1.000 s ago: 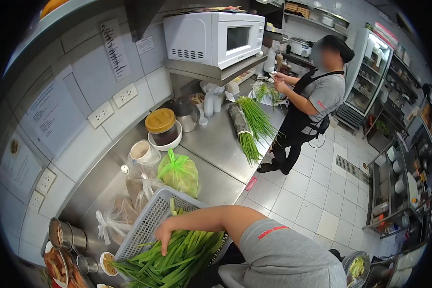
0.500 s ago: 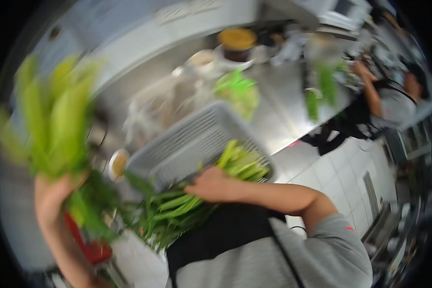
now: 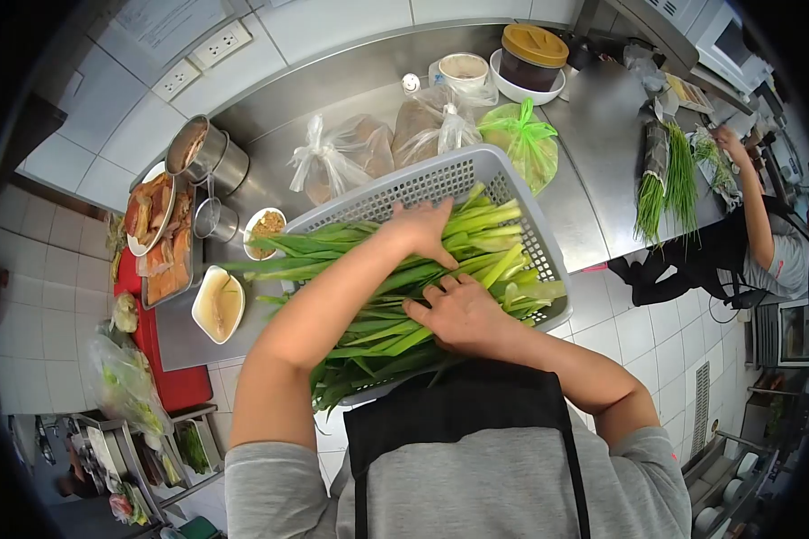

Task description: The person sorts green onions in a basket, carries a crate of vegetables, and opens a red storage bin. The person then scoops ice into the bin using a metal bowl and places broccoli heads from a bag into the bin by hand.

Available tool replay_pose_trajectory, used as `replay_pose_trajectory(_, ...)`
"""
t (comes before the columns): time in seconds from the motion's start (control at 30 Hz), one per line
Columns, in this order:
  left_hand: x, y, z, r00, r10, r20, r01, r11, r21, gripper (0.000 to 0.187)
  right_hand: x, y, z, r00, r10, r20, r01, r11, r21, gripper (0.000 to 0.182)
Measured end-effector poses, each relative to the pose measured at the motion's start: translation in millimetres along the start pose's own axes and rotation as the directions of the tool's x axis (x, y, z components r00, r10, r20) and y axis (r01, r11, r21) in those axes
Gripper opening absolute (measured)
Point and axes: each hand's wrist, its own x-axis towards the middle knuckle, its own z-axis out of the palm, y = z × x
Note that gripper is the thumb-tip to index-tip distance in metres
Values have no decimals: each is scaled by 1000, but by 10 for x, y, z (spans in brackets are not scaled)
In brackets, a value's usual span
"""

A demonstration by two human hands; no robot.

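A grey plastic basket (image 3: 487, 162) with perforated walls stands before me on the metal counter's edge. It is filled with long leafy green stalks (image 3: 360, 301), dark flat leaves to the left and pale thick ends to the right. Across the upper side of the pile lies my left hand (image 3: 418, 231), open, its fingers spread. My right hand (image 3: 472, 314) rests just below it on the middle of the stalks, fingers apart and slightly bent over them. Some leaves hang past the basket's left and near sides.
Behind the basket are tied plastic bags (image 3: 333, 157), a bright green bag (image 3: 523, 144) and a brown-lidded jar (image 3: 532, 58). Left are a white bowl (image 3: 217, 305), a small bowl of crumbs (image 3: 265, 232), a meat tray (image 3: 173, 256) and a red board (image 3: 175, 382). A co-worker (image 3: 737, 234) stands right, near chives (image 3: 679, 175).
My left hand has brought the bunch of stalks from the far left into the basket and let go. My right hand has shifted right along the pile. The view has turned and sharpened.
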Motion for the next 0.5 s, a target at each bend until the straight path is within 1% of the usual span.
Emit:
replay_pose_trajectory(0.03, -48, 29, -222, 991, -37, 127, 42, 998, -36, 111, -31, 41, -48, 1000, 4, -13, -3, 999, 37, 50)
replay_pose_trajectory(0.07, -80, -114, -298, 996, 77, 50, -63, 969, -237, 107, -62, 87, -112, 1000, 4, -27, -2, 997, 79, 54)
replay_pose_trajectory(0.1, -172, -300, -361, 985, 167, -47, -170, 891, -422, 103, -96, 139, -236, 1000, 20, 14, -22, 984, 179, 64)
replay_pose_trajectory(0.17, -601, -430, -691, 990, 122, -72, -142, 844, -517, 98, -214, 243, -442, 996, 62, -64, -58, 997, 60, 65)
replay_pose_trajectory(0.23, -1082, -493, -785, 980, 148, -129, -183, 928, -325, 97, -304, 351, -486, 989, 90, -114, -95, 995, -42, 64)
replay_pose_trajectory(0.27, -1311, -449, -777, 986, 153, -65, -165, 936, -312, 94, -344, 404, -481, 987, 104, -126, -115, 989, -89, 64)
replay_pose_trajectory(0.3, -1532, -322, -678, 993, 92, -69, -107, 964, -242, 91, -365, 456, -472, 983, 118, -139, -138, 981, -136, 63)
replay_pose_trajectory(0.33, -1692, -206, -581, 996, 34, -79, -47, 984, -171, 89, -354, 531, -421, 988, 98, -120, -115, 982, -149, 61)
replay_pose_trajectory(0.4, -1743, -188, -223, 992, 8, -126, -21, 995, -98, 86, -256, 717, -278, 995, 61, -76, -73, 982, -172, 58)
replay_pose_trajectory(0.43, -1745, -214, -30, 989, 0, -148, -9, 998, -62, 84, -102, 837, -297, 998, 51, 20, -50, 997, -64, 54)
replay_pose_trajectory(0.5, -1637, -432, 139, 966, -79, -245, 96, 994, 60, 83, 219, 1110, -330, 994, -4, 106, 1, 1000, 22, 51)
